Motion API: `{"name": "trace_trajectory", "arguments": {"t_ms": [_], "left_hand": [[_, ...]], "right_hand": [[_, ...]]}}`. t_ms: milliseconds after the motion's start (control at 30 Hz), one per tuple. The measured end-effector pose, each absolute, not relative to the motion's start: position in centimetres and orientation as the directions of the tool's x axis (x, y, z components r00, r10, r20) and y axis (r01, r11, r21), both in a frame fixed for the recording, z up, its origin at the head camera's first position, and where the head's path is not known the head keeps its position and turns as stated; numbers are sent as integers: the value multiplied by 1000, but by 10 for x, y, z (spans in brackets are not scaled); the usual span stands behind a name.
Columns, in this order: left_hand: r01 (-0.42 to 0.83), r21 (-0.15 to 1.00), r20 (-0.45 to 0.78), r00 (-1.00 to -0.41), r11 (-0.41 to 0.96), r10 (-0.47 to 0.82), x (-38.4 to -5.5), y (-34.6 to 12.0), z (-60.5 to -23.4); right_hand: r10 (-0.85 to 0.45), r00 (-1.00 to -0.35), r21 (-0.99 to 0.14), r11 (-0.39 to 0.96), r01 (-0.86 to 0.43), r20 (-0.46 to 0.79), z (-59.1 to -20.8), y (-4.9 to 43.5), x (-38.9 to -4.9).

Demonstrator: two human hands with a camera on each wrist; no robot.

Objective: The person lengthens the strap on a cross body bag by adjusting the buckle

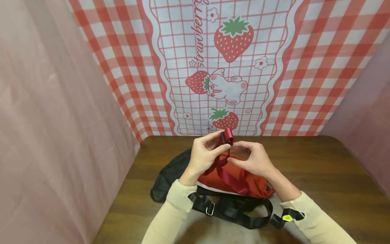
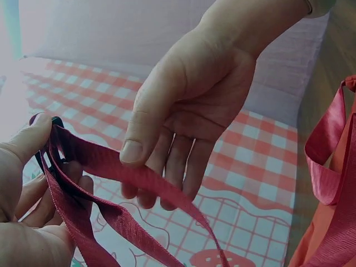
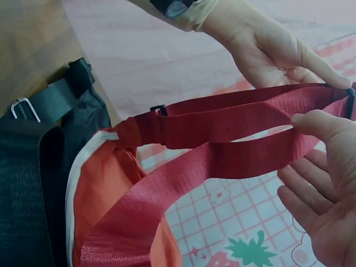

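Raised over the table, my left hand [image 1: 202, 156] pinches a black strap slider [image 3: 350, 104] between thumb and fingers. A dark red webbing strap [image 3: 233, 128] threads through this slider and falls in loops. My right hand [image 1: 255, 160] holds the strap close to the slider, thumb on one face and the fingers behind it. Below both hands lies an orange-red fabric bag [image 1: 259, 185] with white edging, to which the strap is joined. Another small slider [image 3: 159, 109] sits along the strap nearer the bag.
A black bag [image 1: 170, 179] lies beneath and left of the red one. Its black strap [image 1: 243, 219], with a metal ring [image 1: 209, 209], curves along the front. The wooden table [image 1: 307, 166] meets a strawberry-print cloth [image 1: 259, 34] at the back; a pale curtain [image 1: 61, 128] hangs at left.
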State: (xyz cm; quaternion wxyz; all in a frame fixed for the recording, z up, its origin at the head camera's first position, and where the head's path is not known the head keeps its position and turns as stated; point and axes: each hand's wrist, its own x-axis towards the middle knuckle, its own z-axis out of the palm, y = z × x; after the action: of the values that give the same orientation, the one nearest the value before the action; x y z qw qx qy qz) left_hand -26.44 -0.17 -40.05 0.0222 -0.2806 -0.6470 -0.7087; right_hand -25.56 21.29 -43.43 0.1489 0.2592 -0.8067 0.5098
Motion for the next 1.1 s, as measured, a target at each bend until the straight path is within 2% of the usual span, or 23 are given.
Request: {"name": "trace_trajectory", "arguments": {"t_ms": [333, 467, 600, 867, 1100], "left_hand": [[378, 909, 417, -833, -177, 364, -267, 2, -398], [392, 906, 424, -832, -162, 358, -270, 0, -392], [401, 905, 426, -835, -145, 349, -272, -2, -387], [411, 902, 430, -831, -133, 352, -271, 1, -394], [423, 897, 440, -826, -127, 353, -271, 3, -400]], "right_hand": [[-216, -792, -721, 328, -610, 571, -419, 208, -256], [-279, -807, -734, 337, -590, 520, -421, 212, -261], [-348, -790, -697, 376, -611, 504, -422, 222, -267], [-334, -719, -723, 136, -677, 610, -392, 225, -270], [-327, -746, -752, 137, -645, 580, -388, 219, -268]]}}
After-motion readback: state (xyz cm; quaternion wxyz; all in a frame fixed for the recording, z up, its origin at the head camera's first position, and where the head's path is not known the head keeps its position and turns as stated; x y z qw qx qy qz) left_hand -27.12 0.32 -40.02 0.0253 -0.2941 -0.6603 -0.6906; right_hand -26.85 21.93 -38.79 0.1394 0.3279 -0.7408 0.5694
